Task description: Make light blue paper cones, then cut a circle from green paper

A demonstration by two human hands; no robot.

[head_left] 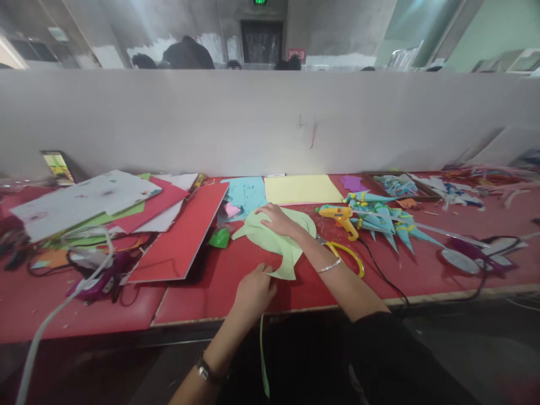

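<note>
Light green paper sheets (301, 222), cut with curved edges, lie on the red tabletop in front of me. From them a broad curved strip reaches toward my body. My left hand (255, 289) is closed at the near end of that strip, pinching its edge. On top of the sheets rests my right hand (276, 220), palm down with fingers spread, pressing the paper. Beside my right forearm lie scissors with yellow handles (356, 260), their blades mostly hidden. A thin green paper strip (263, 360) hangs below the table edge near my left wrist.
A yellow hot glue gun (337, 212) lies right of the paper, beside turquoise paper cones (386, 219). Blue (244, 194) and yellow sheets (301, 189) lie behind. A red board (181, 236) leans at left near a white cable (46, 326). A white partition (236, 121) stands behind.
</note>
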